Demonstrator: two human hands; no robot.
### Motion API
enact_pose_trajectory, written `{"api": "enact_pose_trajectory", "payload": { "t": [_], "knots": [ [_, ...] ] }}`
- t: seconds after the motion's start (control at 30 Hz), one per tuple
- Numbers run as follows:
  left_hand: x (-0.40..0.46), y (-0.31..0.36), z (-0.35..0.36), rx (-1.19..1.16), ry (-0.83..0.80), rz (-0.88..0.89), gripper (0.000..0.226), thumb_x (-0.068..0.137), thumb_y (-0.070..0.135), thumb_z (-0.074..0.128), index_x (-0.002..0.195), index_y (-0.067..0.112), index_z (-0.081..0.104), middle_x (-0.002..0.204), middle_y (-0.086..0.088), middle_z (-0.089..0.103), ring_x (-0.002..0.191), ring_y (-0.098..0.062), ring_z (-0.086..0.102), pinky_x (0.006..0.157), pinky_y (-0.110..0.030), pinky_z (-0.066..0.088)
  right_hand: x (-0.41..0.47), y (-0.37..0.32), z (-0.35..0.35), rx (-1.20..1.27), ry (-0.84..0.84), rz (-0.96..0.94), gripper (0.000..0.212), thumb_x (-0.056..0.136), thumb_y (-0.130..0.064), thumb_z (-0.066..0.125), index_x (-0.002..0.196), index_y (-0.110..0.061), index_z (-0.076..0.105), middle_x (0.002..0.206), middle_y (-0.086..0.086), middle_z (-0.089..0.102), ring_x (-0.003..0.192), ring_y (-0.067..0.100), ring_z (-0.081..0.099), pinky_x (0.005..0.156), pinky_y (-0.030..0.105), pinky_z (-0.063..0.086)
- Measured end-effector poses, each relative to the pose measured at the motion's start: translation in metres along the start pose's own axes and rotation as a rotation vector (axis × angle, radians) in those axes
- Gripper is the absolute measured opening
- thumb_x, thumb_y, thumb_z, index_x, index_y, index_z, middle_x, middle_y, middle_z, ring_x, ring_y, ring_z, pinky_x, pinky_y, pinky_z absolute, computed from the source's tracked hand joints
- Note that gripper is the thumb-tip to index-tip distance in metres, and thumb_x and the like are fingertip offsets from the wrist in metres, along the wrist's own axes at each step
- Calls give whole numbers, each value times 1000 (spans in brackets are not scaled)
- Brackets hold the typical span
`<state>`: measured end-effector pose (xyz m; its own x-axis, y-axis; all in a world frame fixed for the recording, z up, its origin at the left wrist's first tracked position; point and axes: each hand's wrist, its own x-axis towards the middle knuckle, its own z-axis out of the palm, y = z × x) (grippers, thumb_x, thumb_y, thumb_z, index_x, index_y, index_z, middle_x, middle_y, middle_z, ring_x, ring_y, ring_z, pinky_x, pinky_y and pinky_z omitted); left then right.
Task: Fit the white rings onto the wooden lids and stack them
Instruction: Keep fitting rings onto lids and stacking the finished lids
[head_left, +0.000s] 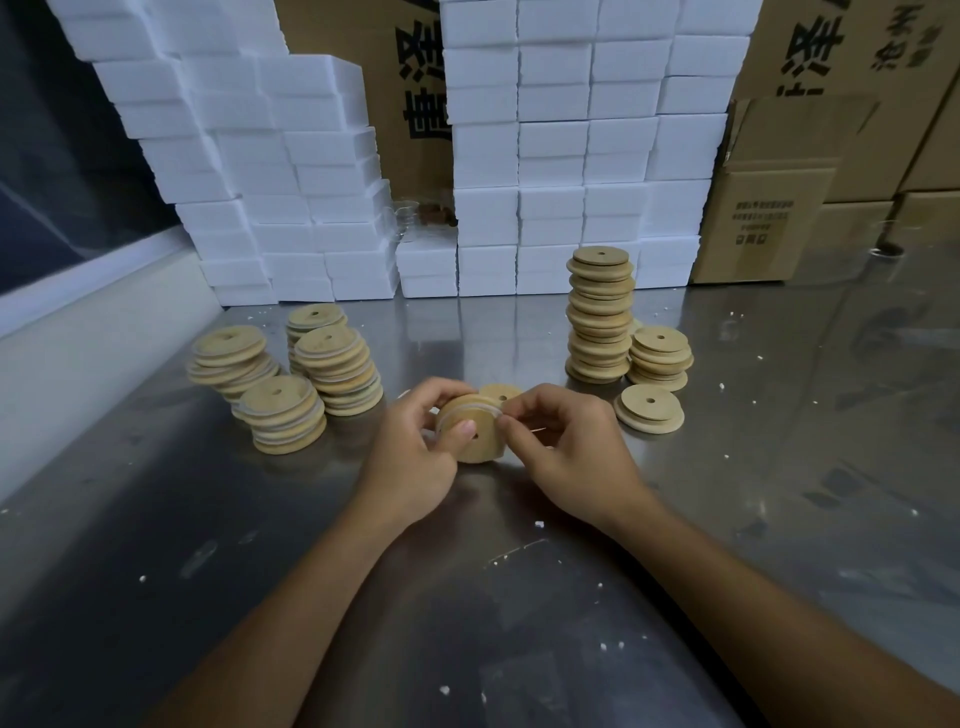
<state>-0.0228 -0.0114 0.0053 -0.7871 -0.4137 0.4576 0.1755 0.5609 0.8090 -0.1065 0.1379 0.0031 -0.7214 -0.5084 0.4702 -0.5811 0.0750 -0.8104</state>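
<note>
Pinching the white ring at the rim, the right hand worked it round a wooden lid that the left hand gripped on edge above the steel table, face toward the camera. Ringed stacks stood left; bare stacks right looked still undone.

Matt pale wood on the held lid, smooth-faced, with a translucent whitish rubbery ring round its rim. Same matt wood on the stacked lids. Brushed metal table, glossy and reflective, speckled with white crumbs. Matt white foam blocks, grainy. Matt brown corrugated cardboard boxes.
</note>
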Motion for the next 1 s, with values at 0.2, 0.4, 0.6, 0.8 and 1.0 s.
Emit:
{"api": "enact_pose_trajectory", "payload": {
  "t": [0.2,0.4,0.6,0.8,1.0],
  "knots": [
    [1,1,-4,-167,-32,-93,37,86,-8,64,94,28,65,95,7,72,86,-10,71,76,-25,56,3,-3,-2,109,-24,94,5,85,-4,73,82,-7,75,79,6,76,76,25,73,78,44,61],
    [1,-2,-5,-285,-30,-166,35,87,-9,63,95,24,66,87,12,73,81,-3,70,66,-15,52,4,-5,-4,134,-78,126,8,86,-6,74,80,-12,76,79,4,76,75,22,73,77,35,61],
    [2,-3,-5,-373,1,-229,30,87,-9,62,95,19,66,84,7,73,70,-3,68,54,-13,47,2,-3,-2,107,-108,185,5,86,-10,74,81,-9,74,74,3,74,71,17,69,76,45,61],
    [2,0,-4,-382,36,-284,21,89,-4,62,95,16,65,90,1,72,60,-7,65,50,-18,49,3,-5,-3,164,-118,207,8,90,-10,70,83,-10,71,80,13,75,76,33,72,74,44,61],
    [1,9,3,-556,80,-411,11,91,-1,61,97,8,57,94,-16,70,68,-22,71,53,-31,57,3,-9,-3,319,-84,190,16,85,0,75,88,-10,62,78,11,69,65,19,66,61,25,55]
  ]
}}
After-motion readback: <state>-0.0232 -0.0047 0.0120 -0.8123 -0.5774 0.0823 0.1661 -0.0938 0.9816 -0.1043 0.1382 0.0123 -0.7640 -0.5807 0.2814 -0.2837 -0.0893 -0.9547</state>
